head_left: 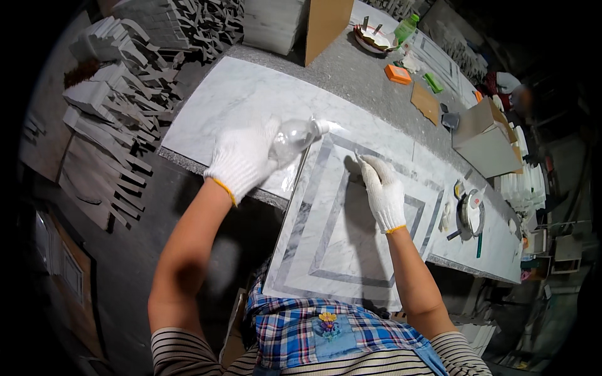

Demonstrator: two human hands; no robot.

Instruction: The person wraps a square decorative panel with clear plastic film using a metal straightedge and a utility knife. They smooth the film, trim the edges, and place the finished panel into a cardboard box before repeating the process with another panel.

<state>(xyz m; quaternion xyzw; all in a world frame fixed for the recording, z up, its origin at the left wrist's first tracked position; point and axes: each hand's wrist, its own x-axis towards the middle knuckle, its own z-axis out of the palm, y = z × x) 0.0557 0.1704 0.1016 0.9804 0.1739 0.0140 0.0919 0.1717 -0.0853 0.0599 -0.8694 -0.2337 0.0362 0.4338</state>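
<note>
My left hand, in a white knit glove with a yellow cuff, is wrapped round a clear plastic bottle. The bottle is tilted, its white cap pointing right over the edge of a marble panel. Grey nested frames are inlaid in this white panel, which reaches from the table toward my apron. Above its right part is my right hand, gloved the same way. Its fingers are pressed together, and a small thin thing seems to stick out at their tips, too small to name. A dark shadow falls on the panel beside it.
White marble slabs lie on the grey table. At the back are a bowl, a green bottle and an orange box. A carton and a round tape-like tool stand right. Stacked stone strips fill the left.
</note>
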